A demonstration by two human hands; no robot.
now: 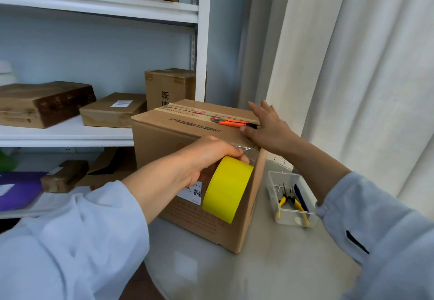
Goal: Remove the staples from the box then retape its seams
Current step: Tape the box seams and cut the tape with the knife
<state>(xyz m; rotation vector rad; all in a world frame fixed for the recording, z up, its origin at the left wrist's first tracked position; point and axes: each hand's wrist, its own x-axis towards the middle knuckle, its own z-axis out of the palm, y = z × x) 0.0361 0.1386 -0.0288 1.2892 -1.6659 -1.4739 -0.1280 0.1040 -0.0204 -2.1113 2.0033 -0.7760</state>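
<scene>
A brown cardboard box (187, 217) stands on a round grey table (270, 264). My left hand (206, 158) grips a yellow tape roll (226, 188) in front of the box's near face, with clear tape drawn from it up to the top right edge. My right hand (270, 128) lies flat with straight fingers on the box's top right corner, pressing the tape end there. An orange-handled tool (234, 123) lies on the box's top by my right thumb.
A clear plastic tub (273, 182) to the right of the box holds yellow-handled pliers (293, 202) and loose metal bits. White shelves (94, 133) with several cardboard boxes fill the left. A white curtain (364, 76) hangs on the right.
</scene>
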